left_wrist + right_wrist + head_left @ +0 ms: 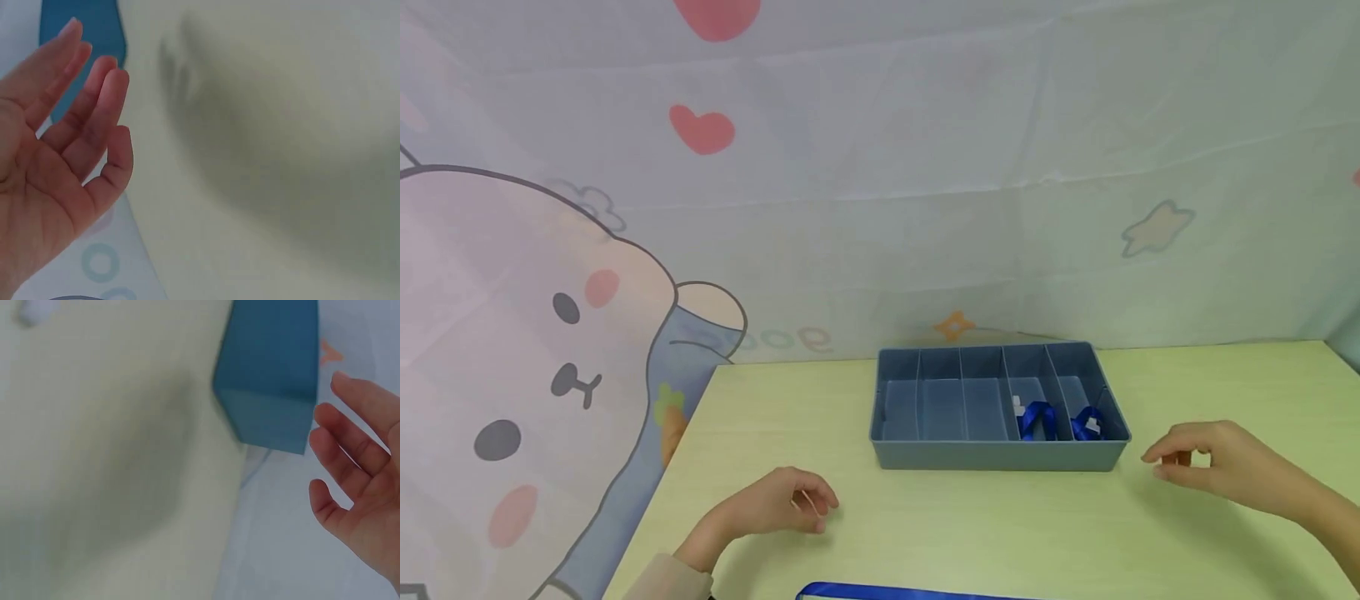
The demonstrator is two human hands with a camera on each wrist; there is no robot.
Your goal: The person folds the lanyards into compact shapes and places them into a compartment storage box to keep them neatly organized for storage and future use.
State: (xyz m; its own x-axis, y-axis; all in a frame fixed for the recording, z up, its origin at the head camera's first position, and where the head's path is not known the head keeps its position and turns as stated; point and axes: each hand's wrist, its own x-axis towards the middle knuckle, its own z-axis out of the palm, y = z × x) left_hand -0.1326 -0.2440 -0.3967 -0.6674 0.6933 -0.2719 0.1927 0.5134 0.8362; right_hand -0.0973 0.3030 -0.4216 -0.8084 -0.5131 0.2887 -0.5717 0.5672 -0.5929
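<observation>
A grey-blue divided box [992, 455] stands on the pale yellow table. Its two right-hand compartments hold a coiled blue ribbon-like band [1038, 419] and another blue band [1086, 423], each with a small white piece beside it. My left hand [778, 503] hovers over the table, left of and nearer than the box, with loosely bent fingers and nothing in them. To the right of the box is my right hand [1232, 468], also holding nothing; its fingers are relaxed in the right wrist view, near the box's end [269, 419].
Along the bottom edge of the head view lies a blue strip [880, 592], mostly cut off. A printed cloth [880, 167] hangs behind the table [985, 533]. In the right wrist view a blurred white object [37, 309] shows at the upper left.
</observation>
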